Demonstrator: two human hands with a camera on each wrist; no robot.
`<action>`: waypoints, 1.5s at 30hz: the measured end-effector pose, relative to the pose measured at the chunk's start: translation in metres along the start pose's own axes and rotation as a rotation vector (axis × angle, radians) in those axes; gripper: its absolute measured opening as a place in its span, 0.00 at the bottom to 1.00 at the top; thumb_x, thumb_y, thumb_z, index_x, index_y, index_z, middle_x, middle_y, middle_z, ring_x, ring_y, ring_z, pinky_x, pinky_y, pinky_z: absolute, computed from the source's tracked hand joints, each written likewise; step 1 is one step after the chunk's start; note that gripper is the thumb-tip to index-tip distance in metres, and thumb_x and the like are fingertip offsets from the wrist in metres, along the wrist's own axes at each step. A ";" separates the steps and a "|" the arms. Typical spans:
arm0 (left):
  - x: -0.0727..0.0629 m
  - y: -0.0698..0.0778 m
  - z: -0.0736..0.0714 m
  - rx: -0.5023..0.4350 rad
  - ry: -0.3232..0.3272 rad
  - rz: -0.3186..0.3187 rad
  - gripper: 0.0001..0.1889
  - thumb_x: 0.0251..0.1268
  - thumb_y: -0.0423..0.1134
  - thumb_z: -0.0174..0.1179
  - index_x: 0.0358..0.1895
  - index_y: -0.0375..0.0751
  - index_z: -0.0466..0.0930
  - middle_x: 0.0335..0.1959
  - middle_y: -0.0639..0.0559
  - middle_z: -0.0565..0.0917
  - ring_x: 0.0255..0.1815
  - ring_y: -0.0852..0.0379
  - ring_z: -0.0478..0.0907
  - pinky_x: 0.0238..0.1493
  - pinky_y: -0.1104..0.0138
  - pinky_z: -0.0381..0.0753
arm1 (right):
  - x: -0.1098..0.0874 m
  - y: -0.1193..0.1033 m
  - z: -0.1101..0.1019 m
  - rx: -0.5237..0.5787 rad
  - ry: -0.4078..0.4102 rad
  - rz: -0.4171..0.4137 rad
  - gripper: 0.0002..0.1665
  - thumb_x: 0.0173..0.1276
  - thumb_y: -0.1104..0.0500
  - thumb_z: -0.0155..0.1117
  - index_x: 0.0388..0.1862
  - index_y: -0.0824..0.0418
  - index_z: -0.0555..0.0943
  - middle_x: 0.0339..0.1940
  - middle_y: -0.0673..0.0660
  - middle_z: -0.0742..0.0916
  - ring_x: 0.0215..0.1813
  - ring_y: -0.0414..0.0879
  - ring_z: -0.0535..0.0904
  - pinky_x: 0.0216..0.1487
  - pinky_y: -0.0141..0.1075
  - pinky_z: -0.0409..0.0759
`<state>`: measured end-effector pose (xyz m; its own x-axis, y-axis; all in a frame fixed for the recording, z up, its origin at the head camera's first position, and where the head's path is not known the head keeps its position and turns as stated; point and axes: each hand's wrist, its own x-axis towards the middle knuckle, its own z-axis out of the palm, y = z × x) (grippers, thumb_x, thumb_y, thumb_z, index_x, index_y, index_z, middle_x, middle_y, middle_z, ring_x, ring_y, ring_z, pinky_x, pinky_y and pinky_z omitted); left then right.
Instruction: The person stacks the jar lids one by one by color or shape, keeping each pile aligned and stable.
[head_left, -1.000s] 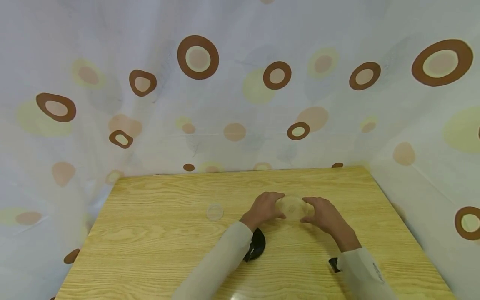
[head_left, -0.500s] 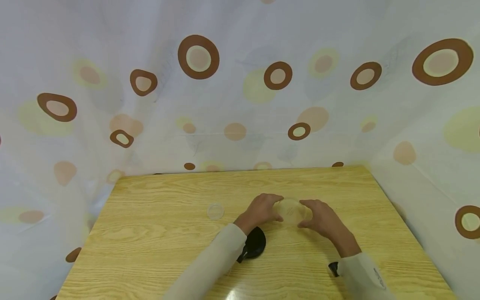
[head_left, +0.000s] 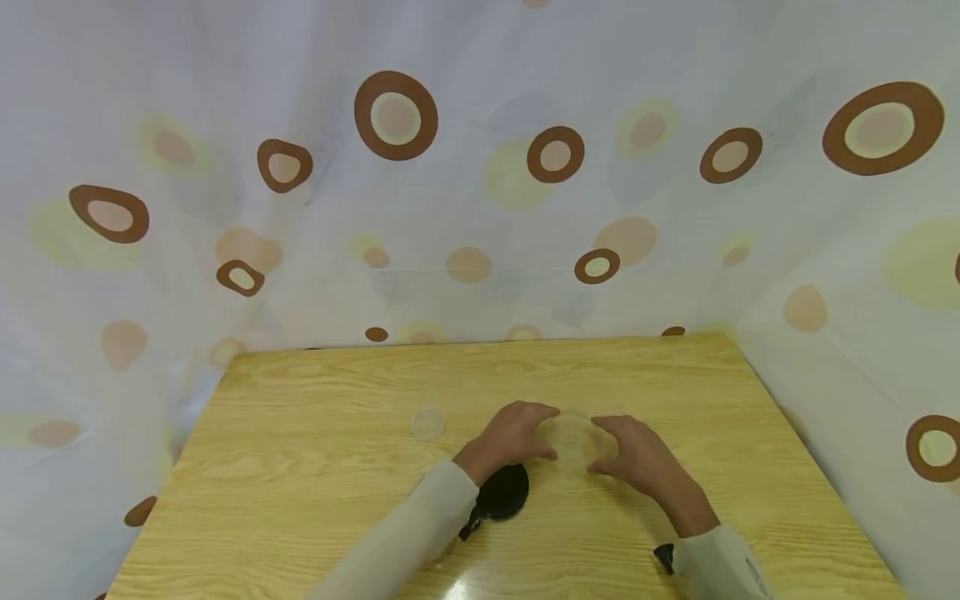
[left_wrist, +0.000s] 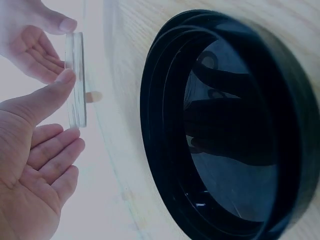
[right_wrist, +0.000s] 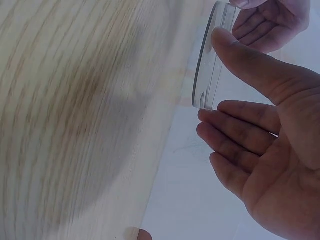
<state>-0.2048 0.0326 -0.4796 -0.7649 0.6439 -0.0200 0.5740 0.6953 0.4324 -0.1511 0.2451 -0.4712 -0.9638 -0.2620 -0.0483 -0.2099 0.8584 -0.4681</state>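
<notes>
A clear, shallow round dish with a lid-like rim, resembling a petri dish (head_left: 573,443) (right_wrist: 212,60), is held between both hands, raised over the wooden table. My left hand (head_left: 513,435) pinches its left edge with thumb and fingertips. On the opposite edge, my right hand (head_left: 637,457) grips it between thumb and fingers. Below the left wrist lies a black round lid-like piece (head_left: 506,493) with a stepped rim; the left wrist view shows its glossy, reflecting inside (left_wrist: 230,140). The left sleeve hides part of it in the head view.
A smaller clear disc (head_left: 428,423) lies on the wooden table (head_left: 300,475), left of the hands. A pale curtain (head_left: 465,208) with brown rings and spots hangs behind the table and along both sides.
Both hands have drawn the clear dish nearer to the body and slightly left. The left forearm now uncovers more of the black round piece, which stays put, as does the smaller disc.
</notes>
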 end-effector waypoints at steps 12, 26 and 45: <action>-0.017 0.004 0.019 0.066 -0.014 0.052 0.32 0.51 0.51 0.71 0.60 0.44 0.76 0.57 0.54 0.81 0.57 0.58 0.78 0.57 0.69 0.77 | -0.016 -0.002 0.013 0.002 -0.026 0.021 0.45 0.45 0.53 0.79 0.61 0.68 0.73 0.60 0.67 0.79 0.60 0.64 0.75 0.57 0.56 0.75; -0.021 0.006 0.023 0.150 -0.029 0.070 0.32 0.51 0.52 0.70 0.60 0.44 0.76 0.56 0.54 0.82 0.56 0.58 0.79 0.55 0.70 0.79 | -0.020 -0.002 0.019 -0.029 -0.024 -0.006 0.43 0.43 0.53 0.80 0.58 0.69 0.75 0.57 0.66 0.81 0.59 0.63 0.76 0.58 0.55 0.76; -0.025 0.009 0.027 0.252 -0.033 0.095 0.28 0.49 0.54 0.71 0.53 0.46 0.80 0.46 0.57 0.85 0.43 0.61 0.82 0.41 0.72 0.80 | -0.020 -0.005 0.029 -0.091 -0.047 0.017 0.43 0.42 0.52 0.80 0.57 0.68 0.76 0.55 0.64 0.82 0.58 0.60 0.77 0.58 0.53 0.76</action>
<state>-0.1725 0.0313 -0.4995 -0.6967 0.7170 -0.0217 0.7003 0.6865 0.1956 -0.1261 0.2331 -0.4931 -0.9591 -0.2659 -0.0974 -0.2100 0.8986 -0.3853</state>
